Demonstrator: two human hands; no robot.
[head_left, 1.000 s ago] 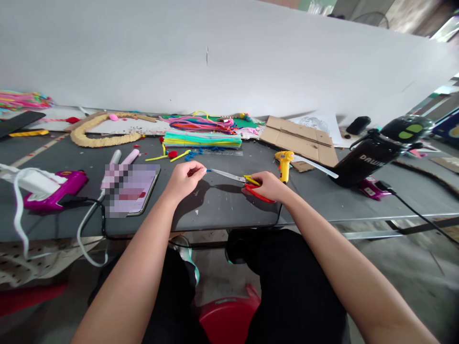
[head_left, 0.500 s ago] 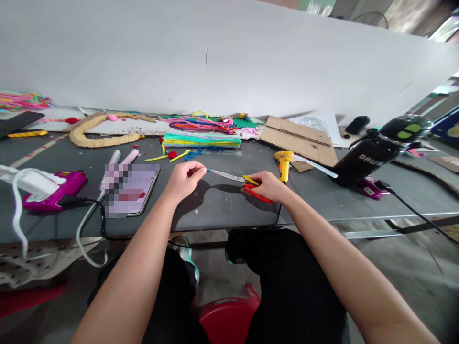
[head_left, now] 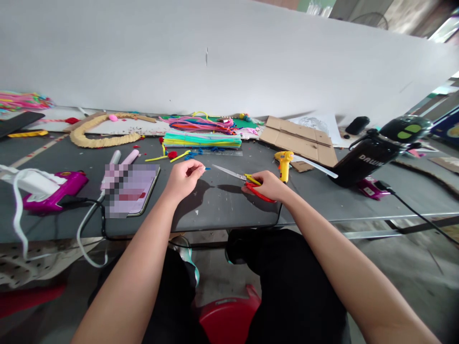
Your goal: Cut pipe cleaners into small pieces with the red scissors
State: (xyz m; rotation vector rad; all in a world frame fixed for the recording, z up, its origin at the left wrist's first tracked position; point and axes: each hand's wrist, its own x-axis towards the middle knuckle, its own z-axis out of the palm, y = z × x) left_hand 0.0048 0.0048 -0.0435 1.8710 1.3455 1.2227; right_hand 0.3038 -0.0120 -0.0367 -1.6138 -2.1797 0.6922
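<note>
My left hand (head_left: 185, 177) is closed, pinching a short blue piece of pipe cleaner (head_left: 208, 168) whose end sticks out past the fingertips. My right hand (head_left: 267, 185) grips scissors (head_left: 229, 172) by their red and yellow handles. The blades look closed and point left at the blue piece, with a small gap between. Behind my left hand lie scattered blue bits (head_left: 193, 154), a red fuzzy ball (head_left: 172, 155) and yellow pipe cleaner pieces (head_left: 180, 156). A bundle of green and yellow pipe cleaners (head_left: 202, 140) lies further back.
A yellow glue gun (head_left: 284, 165) stands just beyond my right hand. Cardboard (head_left: 297, 138) and a black bottle (head_left: 371, 153) are to the right. On the left are a phone (head_left: 134, 191), a curling-iron-like pink tool (head_left: 120, 167), a purple power strip (head_left: 73, 188) and cables.
The scissors have drawn back slightly to the right, away from the blue piece, and their blades have come together. My left hand has barely moved.
</note>
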